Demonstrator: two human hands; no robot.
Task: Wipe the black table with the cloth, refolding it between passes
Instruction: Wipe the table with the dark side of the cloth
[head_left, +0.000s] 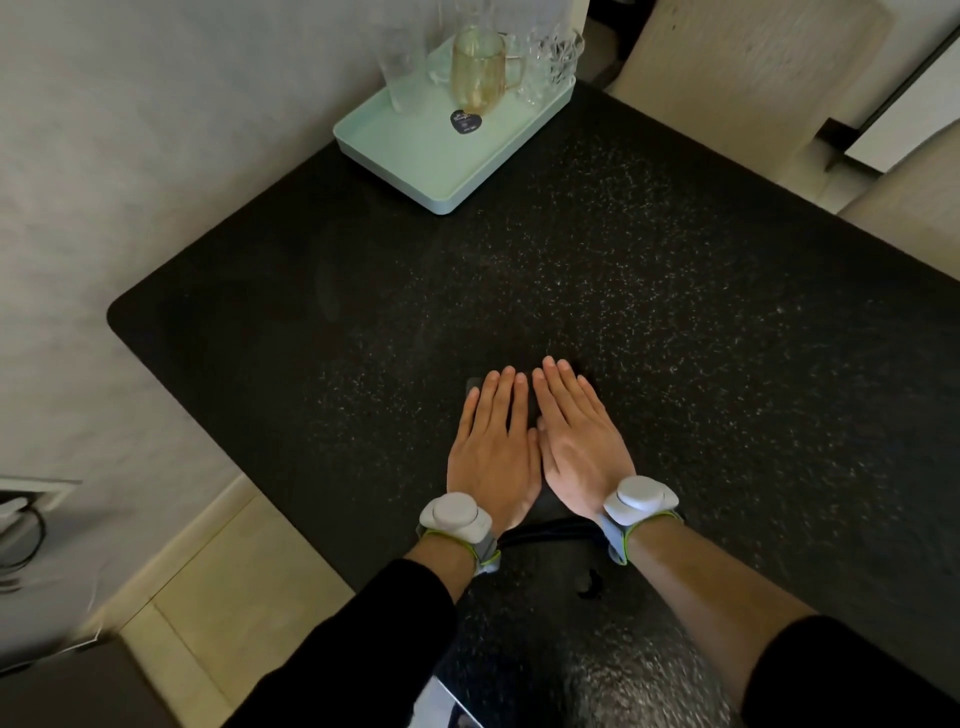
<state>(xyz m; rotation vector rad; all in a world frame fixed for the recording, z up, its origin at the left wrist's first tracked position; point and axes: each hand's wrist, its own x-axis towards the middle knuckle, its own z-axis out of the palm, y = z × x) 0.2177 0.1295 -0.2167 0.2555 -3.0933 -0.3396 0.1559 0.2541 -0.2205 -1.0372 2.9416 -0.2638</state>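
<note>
While both palms lie flat side by side, cloth (472, 385): dark, folded small, on the desk toward its near edge, almost wholly under the hands; one corner shows beside the left little finger.
Left hand (493, 452): palm down on the cloth; fingers (498, 395) straight and close together, pressing flat, curled round nothing.
Right hand (579, 447): palm down on the cloth, touching the left hand; fingers (563, 384) straight, pressing, gripping nothing.
Desk (675, 322): black, speckled, rounded corner at left.
Wrist devices (454, 517): white, one strapped to each wrist.
Tray (415, 156): pale green, far corner of the desk, well apart from the hands; carries an amber-tinted glass jug (478, 67) and clear glasses (556, 57).
</note>
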